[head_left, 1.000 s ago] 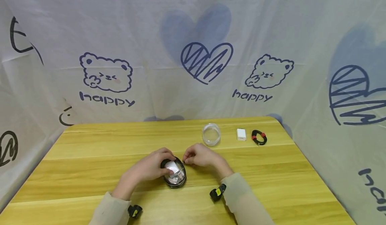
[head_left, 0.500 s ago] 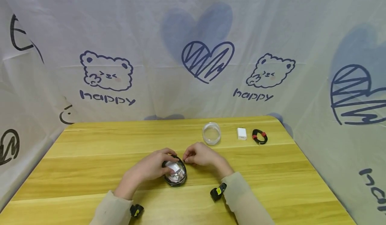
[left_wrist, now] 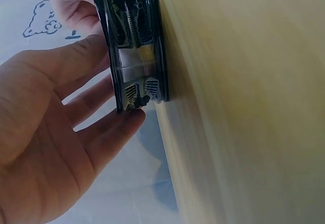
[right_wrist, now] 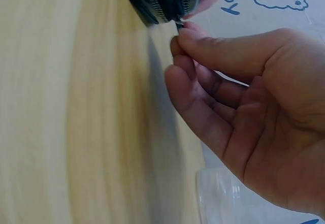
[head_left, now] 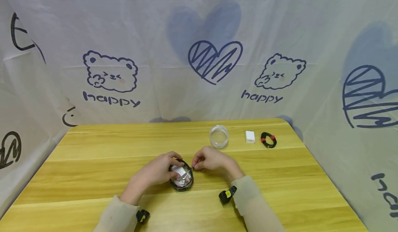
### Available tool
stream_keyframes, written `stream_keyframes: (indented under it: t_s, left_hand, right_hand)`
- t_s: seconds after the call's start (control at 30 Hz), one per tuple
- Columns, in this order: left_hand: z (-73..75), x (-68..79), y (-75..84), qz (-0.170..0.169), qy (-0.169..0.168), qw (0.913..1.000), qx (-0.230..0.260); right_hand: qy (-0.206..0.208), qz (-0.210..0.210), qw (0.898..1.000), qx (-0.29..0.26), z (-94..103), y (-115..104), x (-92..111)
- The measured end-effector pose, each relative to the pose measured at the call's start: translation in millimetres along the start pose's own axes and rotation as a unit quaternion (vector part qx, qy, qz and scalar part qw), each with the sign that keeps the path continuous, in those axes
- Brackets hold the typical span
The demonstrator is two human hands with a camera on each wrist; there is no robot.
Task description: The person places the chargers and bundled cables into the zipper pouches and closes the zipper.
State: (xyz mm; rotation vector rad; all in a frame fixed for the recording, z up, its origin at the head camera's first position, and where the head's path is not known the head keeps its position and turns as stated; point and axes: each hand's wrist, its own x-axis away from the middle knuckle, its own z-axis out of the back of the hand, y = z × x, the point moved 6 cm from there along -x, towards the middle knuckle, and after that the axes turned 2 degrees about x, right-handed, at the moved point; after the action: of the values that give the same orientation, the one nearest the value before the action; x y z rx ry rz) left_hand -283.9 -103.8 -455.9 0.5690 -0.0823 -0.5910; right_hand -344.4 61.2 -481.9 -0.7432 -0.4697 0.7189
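Observation:
A round clear zip pouch with black edging stands on the table, its see-through face showing something white inside. My left hand grips it from the left, fingers over the top rim and thumb on the face. In the left wrist view, zipper teeth run along the pouch's side. At its right edge my right hand pinches a small dark zipper pull between thumb and forefinger. The pull's far end lies hidden in those fingertips. Curled loosely below them are the other right fingers.
Behind the right hand stands a round clear plastic container. Further right lie a white charger block and a coiled black cable with red ties. A printed cloth hangs behind the wooden table.
My right hand has drawn slightly right, and a bit of the pull now shows between its fingertips and the pouch. The left hand keeps its hold.

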Motion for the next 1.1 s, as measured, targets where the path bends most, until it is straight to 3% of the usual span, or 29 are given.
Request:
stream_keyframes:
  t_s: [0.43, 0.83, 1.1]
  left_hand:
    - [1.8, 1.2, -2.1, -0.008, -0.005, 0.9999, 0.010]
    - [4.8, 2.1, -2.0, -0.011, 0.019, 0.9996, -0.017]
    - [3.5, 0.9, 3.8, -0.058, 0.002, 0.9982, -0.016]
  right_hand:
    - [-0.002, -0.010, 1.000, -0.016, 0.4, -0.8, 1.4]
    - [0.040, -0.003, 0.999, -0.017, -5.8, -3.3, -4.7]
    - [0.048, 0.008, 0.999, -0.009, -8.8, -3.8, -7.9]
